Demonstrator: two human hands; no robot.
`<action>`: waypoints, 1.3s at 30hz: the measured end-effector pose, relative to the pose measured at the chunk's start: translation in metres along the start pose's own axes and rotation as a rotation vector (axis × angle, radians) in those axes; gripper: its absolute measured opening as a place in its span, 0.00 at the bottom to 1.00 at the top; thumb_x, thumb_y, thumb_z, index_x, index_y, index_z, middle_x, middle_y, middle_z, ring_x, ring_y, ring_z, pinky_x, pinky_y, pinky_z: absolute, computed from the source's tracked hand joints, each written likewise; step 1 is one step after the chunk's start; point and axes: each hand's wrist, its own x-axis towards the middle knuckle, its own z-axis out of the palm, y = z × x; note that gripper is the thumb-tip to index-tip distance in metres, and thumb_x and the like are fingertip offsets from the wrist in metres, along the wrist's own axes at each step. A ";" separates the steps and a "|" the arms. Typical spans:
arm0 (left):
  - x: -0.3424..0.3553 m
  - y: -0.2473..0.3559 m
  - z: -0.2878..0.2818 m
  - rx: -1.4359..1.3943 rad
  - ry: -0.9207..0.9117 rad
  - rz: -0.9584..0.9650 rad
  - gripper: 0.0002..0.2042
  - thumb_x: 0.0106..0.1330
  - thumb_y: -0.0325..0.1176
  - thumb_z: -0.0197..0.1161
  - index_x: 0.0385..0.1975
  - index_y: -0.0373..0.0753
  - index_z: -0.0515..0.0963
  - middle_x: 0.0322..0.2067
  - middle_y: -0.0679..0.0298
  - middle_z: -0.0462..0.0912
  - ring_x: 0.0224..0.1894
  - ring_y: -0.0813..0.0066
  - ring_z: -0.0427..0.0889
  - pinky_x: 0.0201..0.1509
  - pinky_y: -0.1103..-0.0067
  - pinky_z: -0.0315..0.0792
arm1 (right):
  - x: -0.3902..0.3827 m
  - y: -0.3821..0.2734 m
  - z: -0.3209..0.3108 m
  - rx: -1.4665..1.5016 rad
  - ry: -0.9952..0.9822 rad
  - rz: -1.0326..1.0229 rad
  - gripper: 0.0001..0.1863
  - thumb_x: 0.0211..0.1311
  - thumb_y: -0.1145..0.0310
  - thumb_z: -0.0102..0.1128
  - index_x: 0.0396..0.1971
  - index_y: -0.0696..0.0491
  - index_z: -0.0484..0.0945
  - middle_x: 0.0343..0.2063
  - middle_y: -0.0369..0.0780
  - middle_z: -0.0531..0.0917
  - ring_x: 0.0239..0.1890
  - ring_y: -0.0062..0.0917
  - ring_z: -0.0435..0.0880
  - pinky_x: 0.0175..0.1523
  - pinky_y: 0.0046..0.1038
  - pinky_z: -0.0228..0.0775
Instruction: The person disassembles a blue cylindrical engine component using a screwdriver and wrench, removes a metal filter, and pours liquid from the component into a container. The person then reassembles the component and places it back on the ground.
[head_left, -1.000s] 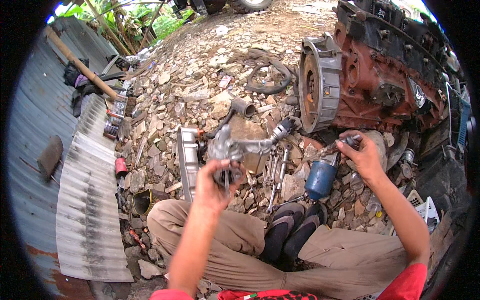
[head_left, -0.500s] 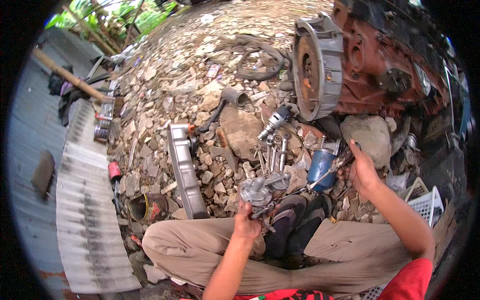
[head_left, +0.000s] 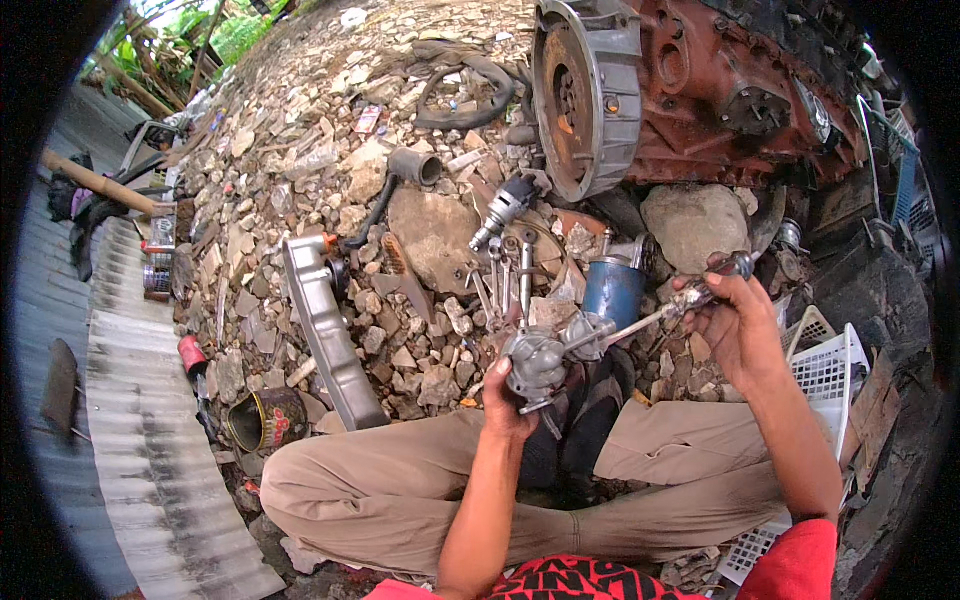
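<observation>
My left hand grips a grey cast-metal housing above my crossed, trousered legs and dark footwear. In my right hand is a screwdriver, its fingers wrapped round the handle; the shaft reaches leftward to the housing, and whether its tip touches is unclear. Just behind stands a blue metal canister. Several wrenches lie on the stones beside a silver cylindrical part. Left of these rests a long silver metal cover.
A red-brown engine block with grey round housing sits on rubble at back right. Also around: a rock, black hose, corrugated sheets, bamboo pole, open tin, white plastic basket.
My left hand has moved the housing lower and rightward. My right hand's screwdriver has swung round to point left at it. The whole view has shifted, carrying the surroundings upward and leftward.
</observation>
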 end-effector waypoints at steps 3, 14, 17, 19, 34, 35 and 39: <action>-0.006 -0.004 -0.009 -0.080 -0.037 -0.020 0.46 0.47 0.51 0.70 0.67 0.43 0.57 0.50 0.58 0.76 0.51 0.59 0.79 0.53 0.56 0.77 | -0.007 0.004 0.010 0.031 -0.065 0.010 0.13 0.65 0.69 0.56 0.45 0.55 0.67 0.40 0.52 0.82 0.36 0.35 0.84 0.38 0.34 0.78; -0.016 -0.009 -0.002 -0.299 -0.182 -0.035 0.43 0.35 0.39 0.74 0.58 0.42 0.65 0.52 0.56 0.73 0.55 0.52 0.75 0.57 0.52 0.75 | -0.036 -0.007 0.019 -0.331 -0.321 -0.169 0.15 0.67 0.67 0.56 0.42 0.65 0.77 0.43 0.53 0.81 0.40 0.38 0.85 0.41 0.34 0.83; -0.015 -0.008 -0.003 -0.264 -0.178 -0.030 0.42 0.35 0.39 0.73 0.58 0.41 0.65 0.52 0.55 0.73 0.55 0.52 0.76 0.57 0.52 0.75 | -0.040 -0.013 0.022 -0.422 -0.347 -0.172 0.15 0.67 0.66 0.56 0.40 0.66 0.78 0.42 0.53 0.81 0.39 0.38 0.86 0.43 0.35 0.84; -0.015 -0.007 -0.001 -0.234 -0.179 -0.020 0.42 0.35 0.38 0.73 0.58 0.41 0.65 0.52 0.55 0.73 0.55 0.52 0.76 0.57 0.52 0.75 | -0.042 -0.014 0.026 -0.430 -0.327 -0.130 0.15 0.68 0.66 0.56 0.40 0.66 0.78 0.42 0.53 0.82 0.40 0.39 0.86 0.44 0.36 0.84; -0.014 -0.004 0.007 -0.033 -0.226 0.161 0.40 0.38 0.34 0.73 0.58 0.42 0.64 0.56 0.53 0.67 0.56 0.47 0.75 0.60 0.56 0.74 | -0.029 -0.005 0.024 -0.146 -0.105 0.181 0.17 0.69 0.63 0.55 0.41 0.65 0.76 0.41 0.54 0.82 0.41 0.45 0.85 0.45 0.40 0.83; -0.014 -0.002 0.008 -0.001 -0.221 0.171 0.40 0.38 0.35 0.73 0.58 0.42 0.63 0.56 0.52 0.66 0.56 0.47 0.75 0.60 0.56 0.74 | -0.028 -0.004 0.022 -0.139 -0.106 0.188 0.18 0.68 0.62 0.55 0.41 0.65 0.76 0.41 0.54 0.82 0.41 0.44 0.85 0.45 0.40 0.83; -0.017 0.001 0.011 0.048 -0.200 0.179 0.40 0.39 0.34 0.74 0.58 0.42 0.63 0.57 0.53 0.65 0.56 0.47 0.75 0.61 0.58 0.73 | -0.026 -0.001 0.024 -0.094 -0.073 0.230 0.19 0.67 0.60 0.57 0.40 0.65 0.76 0.40 0.54 0.83 0.39 0.44 0.86 0.45 0.38 0.83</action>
